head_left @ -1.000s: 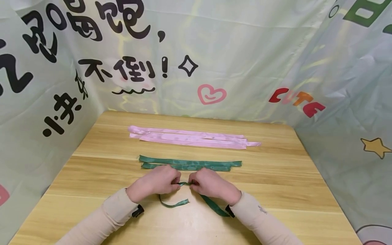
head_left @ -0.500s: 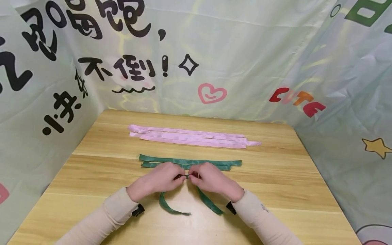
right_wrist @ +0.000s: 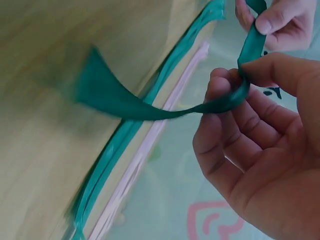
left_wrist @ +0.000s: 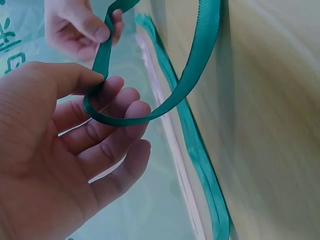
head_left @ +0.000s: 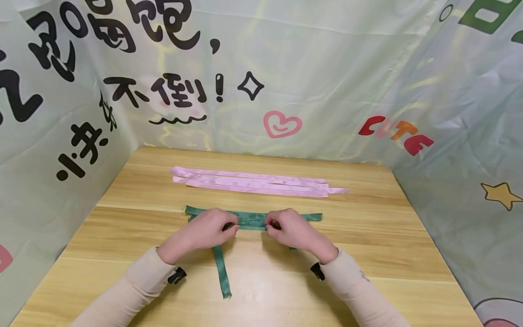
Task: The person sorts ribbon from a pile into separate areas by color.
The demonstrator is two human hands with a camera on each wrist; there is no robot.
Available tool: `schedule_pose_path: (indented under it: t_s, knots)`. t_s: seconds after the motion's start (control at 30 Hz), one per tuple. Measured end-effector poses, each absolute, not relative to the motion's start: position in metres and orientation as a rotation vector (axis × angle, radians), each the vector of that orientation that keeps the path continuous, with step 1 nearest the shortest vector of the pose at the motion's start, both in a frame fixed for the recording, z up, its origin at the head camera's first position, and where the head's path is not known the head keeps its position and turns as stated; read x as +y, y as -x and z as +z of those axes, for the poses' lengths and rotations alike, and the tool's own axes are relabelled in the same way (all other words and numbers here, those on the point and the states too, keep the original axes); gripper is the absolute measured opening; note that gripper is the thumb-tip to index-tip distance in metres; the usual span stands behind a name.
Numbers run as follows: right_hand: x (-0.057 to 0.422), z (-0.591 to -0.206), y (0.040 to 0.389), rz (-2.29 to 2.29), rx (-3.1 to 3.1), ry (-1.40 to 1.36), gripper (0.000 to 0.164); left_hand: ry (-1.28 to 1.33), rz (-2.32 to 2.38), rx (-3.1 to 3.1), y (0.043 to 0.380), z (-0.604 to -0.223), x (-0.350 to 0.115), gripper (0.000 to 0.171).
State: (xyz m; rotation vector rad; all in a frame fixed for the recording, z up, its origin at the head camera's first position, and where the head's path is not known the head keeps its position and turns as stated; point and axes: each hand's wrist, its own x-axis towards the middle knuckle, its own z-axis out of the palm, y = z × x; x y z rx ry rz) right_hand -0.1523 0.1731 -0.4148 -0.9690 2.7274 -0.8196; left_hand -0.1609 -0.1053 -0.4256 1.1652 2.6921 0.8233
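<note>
Both hands hold one green satin ribbon [head_left: 222, 272] between them. The left hand [head_left: 208, 229] pinches it between thumb and index finger, and a long tail hangs down toward the near side of the table. The right hand [head_left: 292, 230] pinches it farther along; its shorter free end trails below, mostly hidden behind that hand in the head view. In the left wrist view the ribbon [left_wrist: 192, 70] loops over the left fingers. The right wrist view shows the ribbon's loose end [right_wrist: 117, 95] blurred and twisting. Just beyond the hands lie green ribbons [head_left: 314, 217], partly covered by them.
Several pink ribbons [head_left: 253, 185] lie side by side across the far part of the wooden table [head_left: 367, 263]. A printed cloth [head_left: 327, 81] hangs behind and along both sides of the table. Dark wrist cameras [head_left: 177, 275] sit under the cuffs.
The hands have moved from close together to apart, and a little farther from the body, spreading the ribbon between them. The left tail, curled before, now hangs straighter.
</note>
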Motion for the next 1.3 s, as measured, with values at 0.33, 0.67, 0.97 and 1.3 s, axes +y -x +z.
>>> schedule_pose_path:
  t_s: [0.33, 0.67, 0.97, 1.3]
  knots:
    - [0.196, -0.408, 0.158, -0.829, 2.8, 0.856, 0.01, -1.012, 0.911, 2.725, 0.166, -0.415, -0.129, 0.026]
    - [0.222, -0.405, 0.158, -0.87, 2.823, 0.748, 0.011, -0.95, 0.908, 2.771, 0.173, -0.41, -0.152, 0.034]
    - [0.242, -0.408, 0.158, -0.825, 2.871, 0.711, 0.009, -0.911, 0.894, 2.822, 0.175, -0.411, -0.174, 0.029]
    - [0.254, -0.406, 0.158, -0.789, 2.875, 0.647, 0.01, -0.804, 0.881, 2.856, 0.177, -0.418, -0.19, 0.024]
